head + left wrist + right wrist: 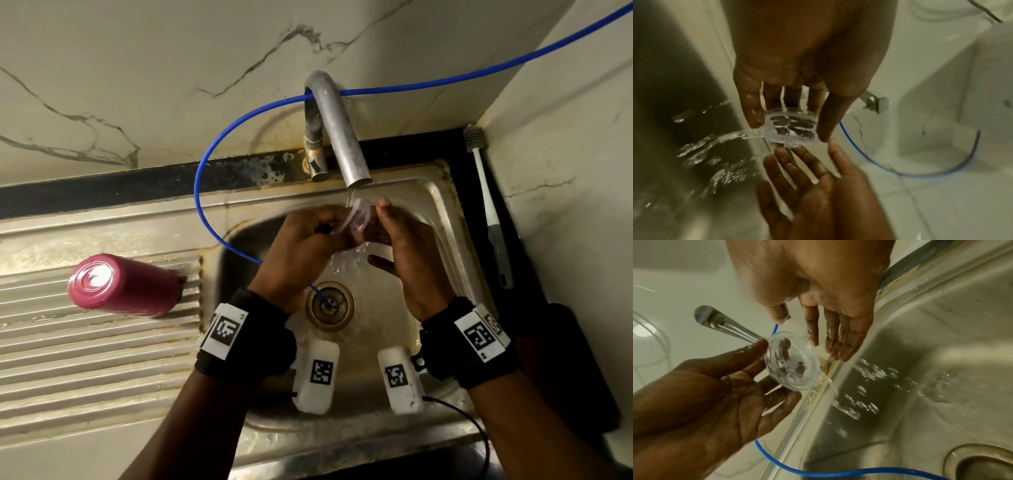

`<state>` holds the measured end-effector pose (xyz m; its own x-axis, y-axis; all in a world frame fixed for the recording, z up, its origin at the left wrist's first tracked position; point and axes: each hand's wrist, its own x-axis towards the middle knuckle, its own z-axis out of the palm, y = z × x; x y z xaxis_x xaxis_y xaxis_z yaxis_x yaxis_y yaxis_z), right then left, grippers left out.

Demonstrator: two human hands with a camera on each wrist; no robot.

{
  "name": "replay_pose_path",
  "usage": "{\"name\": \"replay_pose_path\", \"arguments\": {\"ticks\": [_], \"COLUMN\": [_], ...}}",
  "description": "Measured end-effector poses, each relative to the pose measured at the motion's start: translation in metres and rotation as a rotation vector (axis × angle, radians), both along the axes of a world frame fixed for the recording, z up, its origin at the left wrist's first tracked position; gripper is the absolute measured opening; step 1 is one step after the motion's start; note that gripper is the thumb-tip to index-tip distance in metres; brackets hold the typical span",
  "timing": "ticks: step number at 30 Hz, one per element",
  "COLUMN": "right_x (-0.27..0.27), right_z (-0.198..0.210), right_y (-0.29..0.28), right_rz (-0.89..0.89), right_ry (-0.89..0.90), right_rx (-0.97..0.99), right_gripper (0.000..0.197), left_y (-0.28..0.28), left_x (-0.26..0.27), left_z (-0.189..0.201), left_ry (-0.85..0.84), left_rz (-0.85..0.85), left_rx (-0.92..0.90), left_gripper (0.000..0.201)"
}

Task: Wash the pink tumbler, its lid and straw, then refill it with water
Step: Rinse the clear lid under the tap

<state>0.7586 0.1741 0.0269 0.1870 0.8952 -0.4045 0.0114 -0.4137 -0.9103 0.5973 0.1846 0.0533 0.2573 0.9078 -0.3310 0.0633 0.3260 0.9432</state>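
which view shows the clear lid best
The right wrist view: the lid faces the camera, its round rim whole, held by the left hand. The left wrist view shows it partly behind fingers. In the head view it is small and blurred under the tap.

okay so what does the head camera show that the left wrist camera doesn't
Only the head view shows the pink tumbler upside down on the draining board, the brush against the right wall, and the sink drain. Only the left wrist view shows the lid's ribbed face with water streaming off it. Both show the left hand holding the clear lid under running water, the open right hand beside it, and the blue hose.
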Motion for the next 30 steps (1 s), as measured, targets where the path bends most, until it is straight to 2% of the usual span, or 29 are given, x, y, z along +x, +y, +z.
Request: {"name": "replay_pose_path", "arguments": {"ticks": [3,4,8,11,14,17,23,25,27,30], "right_x": [-0.002,-0.003,-0.003,-0.002,-0.001,-0.002,-0.005,-0.007,-0.008,-0.006], "right_z": [0.003,0.004,0.006,0.006,0.003,0.0,-0.001,0.0,0.0,-0.006], "right_y": [-0.002,-0.003,-0.004,-0.003,-0.003,-0.004,-0.006,-0.007,-0.008,-0.008], "right_rz": [0.053,0.056,0.038,0.026,0.024,0.02,0.027,0.048,0.054,0.052], "right_ry": [0.01,0.021,0.058,0.086,0.075,0.059,0.131,0.156,0.152,0.018], "right_rx": [-0.019,-0.012,0.077,0.116,0.123,0.11,0.069,0.069,0.091,0.149], "right_gripper": [0.037,0.034,0.013,0.015,0.019,0.016,0.017,0.02,0.024,0.039], "left_y": [0.004,0.004,0.0,-0.006,-0.011,-0.009,-0.005,-0.007,-0.009,-0.012], "left_x": [-0.008,-0.01,-0.012,-0.014,-0.018,-0.022,-0.021,-0.018,-0.017,-0.018], "left_z": [-0.012,-0.017,-0.027,-0.032,-0.033,-0.034,-0.032,-0.031,-0.031,-0.033], "left_ry": [0.452,0.557,0.661,0.594,0.456,0.451,0.322,0.211,0.051,-0.103], "left_rz": [-0.19,-0.228,-0.251,-0.167,0.0,0.142,0.095,0.13,0.167,0.213], "left_rx": [0.346,0.44,0.618,0.707,0.734,0.709,0.323,0.221,0.143,0.061], "left_gripper": [0.029,0.033,0.045,0.046,0.035,0.034,0.084,0.09,0.079,0.057]}}
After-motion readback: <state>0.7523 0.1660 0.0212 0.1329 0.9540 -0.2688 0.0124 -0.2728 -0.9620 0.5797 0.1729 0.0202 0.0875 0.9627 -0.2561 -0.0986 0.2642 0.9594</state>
